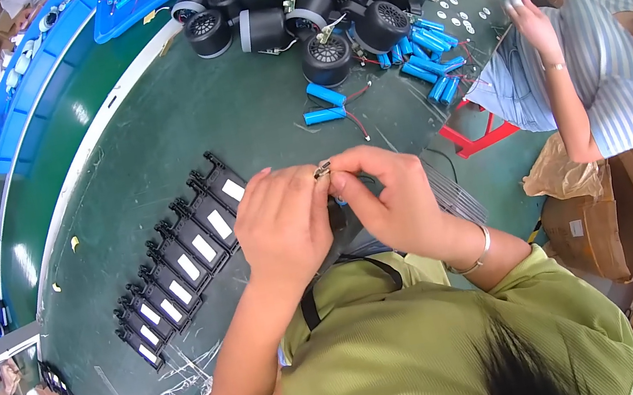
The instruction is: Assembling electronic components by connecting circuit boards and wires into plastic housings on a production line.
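Observation:
My left hand and my right hand meet in front of my body, above the near edge of the table. Between their fingertips they pinch a small dark and metallic part, too small to name. Something dark with a touch of blue is partly hidden beneath my hands. Just left of my left hand, a slanting row of black plastic housings with white rectangular patches lies on the table. Beyond my hands lie two blue cylindrical batteries with thin red and black leads.
Black round units are heaped at the far side, beside more blue batteries and small pale discs. A blue tray stands at the far left. On the right a co-worker in a striped shirt sits near a cardboard box.

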A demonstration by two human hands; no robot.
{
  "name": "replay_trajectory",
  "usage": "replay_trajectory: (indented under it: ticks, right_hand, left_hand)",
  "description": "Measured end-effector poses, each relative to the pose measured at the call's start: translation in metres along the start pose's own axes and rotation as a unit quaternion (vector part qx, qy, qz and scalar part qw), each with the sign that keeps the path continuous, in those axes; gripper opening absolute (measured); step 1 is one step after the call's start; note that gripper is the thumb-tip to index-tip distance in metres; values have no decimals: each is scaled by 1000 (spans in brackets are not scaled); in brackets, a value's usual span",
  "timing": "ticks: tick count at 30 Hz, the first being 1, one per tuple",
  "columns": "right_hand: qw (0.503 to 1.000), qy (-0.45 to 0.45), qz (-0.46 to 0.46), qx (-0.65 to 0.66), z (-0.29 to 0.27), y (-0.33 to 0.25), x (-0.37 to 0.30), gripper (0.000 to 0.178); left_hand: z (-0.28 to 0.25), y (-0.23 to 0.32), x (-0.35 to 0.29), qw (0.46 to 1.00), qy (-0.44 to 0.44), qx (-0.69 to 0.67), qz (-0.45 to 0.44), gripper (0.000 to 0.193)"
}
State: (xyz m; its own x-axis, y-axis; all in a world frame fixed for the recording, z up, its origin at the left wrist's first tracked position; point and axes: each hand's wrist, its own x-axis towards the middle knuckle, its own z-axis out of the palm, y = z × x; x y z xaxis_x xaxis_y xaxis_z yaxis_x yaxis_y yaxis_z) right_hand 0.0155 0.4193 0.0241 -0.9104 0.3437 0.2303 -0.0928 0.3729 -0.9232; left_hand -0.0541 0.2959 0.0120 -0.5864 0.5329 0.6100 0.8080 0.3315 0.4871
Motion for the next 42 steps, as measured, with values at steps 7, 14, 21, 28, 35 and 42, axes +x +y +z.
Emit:
replay_trajectory:
  ticks: [7,14,21,28,35,42]
  right_hand:
    - [996,-49,-75,-4,-11,1,13,8]
    - [993,30,-111,23,-13,23,8,18]
    - [931,-64,126,337,-1,34,-37,54]
    - [927,-198,43,316,5,26,-46,86]
    - [964,-175,-110,169,-33,-1,-35,68]
    - [933,-156,-303,118,-53,-36,-12,51]
  left_hand:
    - [-16,-13,2,864,-139,-419,-243,14]
    - [-14,-19,-4,791,-80,-533,-289,18]
    - [-10,-10,-8,664,4,-677,-318,17]
    - [-31,17,-19,707,97,-627,-311,29]
    - [-51,14,-28,823,75,-550,-116,69]
    - [-49,18,-63,903,-107,-398,-126,28]
